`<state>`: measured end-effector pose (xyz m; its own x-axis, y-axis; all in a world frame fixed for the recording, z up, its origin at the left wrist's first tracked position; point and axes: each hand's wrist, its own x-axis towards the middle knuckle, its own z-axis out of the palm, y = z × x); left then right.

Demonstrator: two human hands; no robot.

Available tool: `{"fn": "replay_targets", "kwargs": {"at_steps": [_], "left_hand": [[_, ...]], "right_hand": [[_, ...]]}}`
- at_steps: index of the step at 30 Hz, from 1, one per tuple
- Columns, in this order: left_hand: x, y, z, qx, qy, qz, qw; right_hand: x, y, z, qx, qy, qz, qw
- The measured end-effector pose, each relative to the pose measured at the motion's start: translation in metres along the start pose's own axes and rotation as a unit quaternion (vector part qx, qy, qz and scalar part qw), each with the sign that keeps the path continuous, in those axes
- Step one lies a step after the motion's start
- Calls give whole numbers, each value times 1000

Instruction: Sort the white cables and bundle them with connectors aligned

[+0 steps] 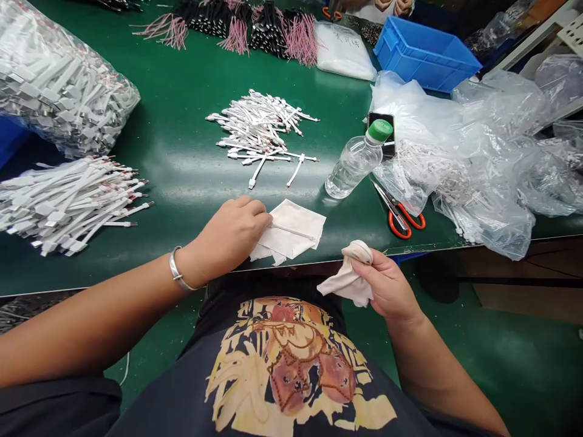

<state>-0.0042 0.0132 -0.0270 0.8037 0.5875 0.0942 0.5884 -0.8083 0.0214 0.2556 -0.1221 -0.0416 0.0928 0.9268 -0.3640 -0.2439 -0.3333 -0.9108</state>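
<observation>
My left hand (237, 229) is closed at the table's front edge, its fingertips gripping one end of a thin white cable (294, 231). That cable lies across a flat off-white cloth (291, 215), and my fingers hide its near end. My right hand (392, 285) is wrapped round a crumpled off-white cloth (348, 279), held just off the front edge of the table. Beyond my left hand lies a loose pile of short white cables (262, 127) with connectors, two of them lying slightly apart toward me.
A water bottle (353, 164) with green cap and red-handled scissors (396, 212) stand and lie to the right. Clear plastic bags (478, 152) and a blue bin (423, 54) are behind. A bigger cable pile (73, 203) and a full bag (59, 79) occupy the left.
</observation>
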Motion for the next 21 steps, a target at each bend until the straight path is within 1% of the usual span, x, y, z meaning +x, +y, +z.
{"fn": "replay_targets", "kwargs": {"at_steps": [4, 8, 9, 11, 12, 13, 14, 16, 17, 18, 19, 21], "left_hand": [[-6, 5, 0, -13, 5, -5, 1000], [-23, 10, -4, -36, 11, 8, 999], [-28, 11, -5, -41, 18, 6, 999], [-38, 12, -6, -50, 40, -13, 998], [-42, 13, -5, -54, 53, -25, 997], [-45, 15, -3, -57, 65, -38, 995], [-46, 16, -1, -60, 76, -50, 994], [-47, 22, 6, -68, 96, -66, 991], [-46, 25, 9, -73, 106, -72, 989], [-45, 28, 12, -77, 115, -75, 987], [-43, 31, 15, -80, 122, -76, 986], [-41, 36, 19, -82, 127, -75, 986]], "right_hand": [[-1, 2, 3, -16, -44, -28, 999], [3, 7, 5, -1, -69, -67, 995], [4, 8, 7, -24, -71, -77, 994], [7, 8, 11, -132, -60, -117, 982], [9, 7, 16, -211, -52, -146, 965], [10, 4, 21, -296, -49, -178, 937], [12, 2, 29, -381, -47, -211, 899], [18, -4, 46, -524, -49, -268, 807], [21, -6, 56, -581, -45, -284, 761], [24, -7, 66, -626, -41, -297, 720], [28, -7, 76, -659, -44, -302, 687], [34, -4, 92, -704, -57, -304, 640]]}}
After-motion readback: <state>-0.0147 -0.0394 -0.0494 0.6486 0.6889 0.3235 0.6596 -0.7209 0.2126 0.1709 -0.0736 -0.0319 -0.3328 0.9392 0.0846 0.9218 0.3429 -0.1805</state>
